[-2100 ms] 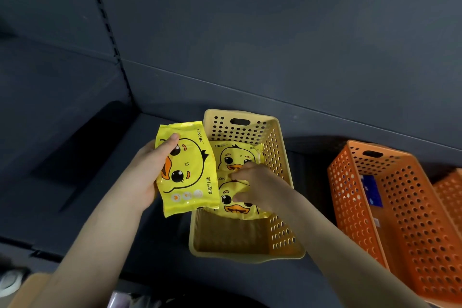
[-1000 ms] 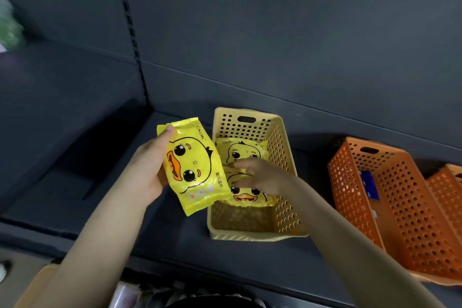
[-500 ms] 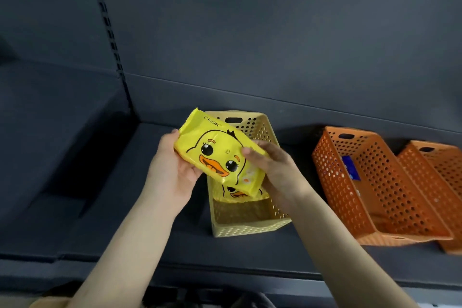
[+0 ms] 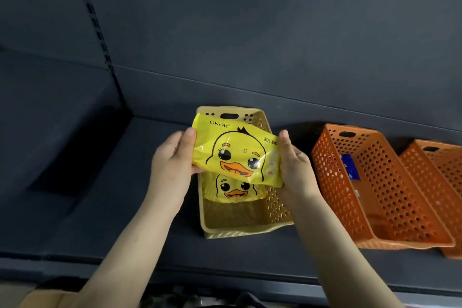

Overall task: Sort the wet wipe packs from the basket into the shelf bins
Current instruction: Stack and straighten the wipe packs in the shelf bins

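A yellow wet wipe pack with a duck face (image 4: pixel 237 155) hangs flat above the yellow perforated bin (image 4: pixel 250 230) on the dark shelf. My left hand (image 4: pixel 172 165) grips its left end, thumb on top. My right hand (image 4: pixel 295 165) grips its right end. Under it, inside the bin, lies another duck pack (image 4: pixel 232 190), partly hidden by the held one.
Right of the yellow bin stands an orange perforated bin (image 4: pixel 375 195) with a blue pack (image 4: pixel 351 166) inside, and a second orange bin (image 4: pixel 440 170) at the right edge. A slotted upright (image 4: pixel 95 15) divides the shelf back. The dark shelf (image 4: pixel 125 220) stretches to the left.
My left hand carried the pack from left of the bin to above it and turned it level. My right hand came off the packs in the bin and took the pack's right end.
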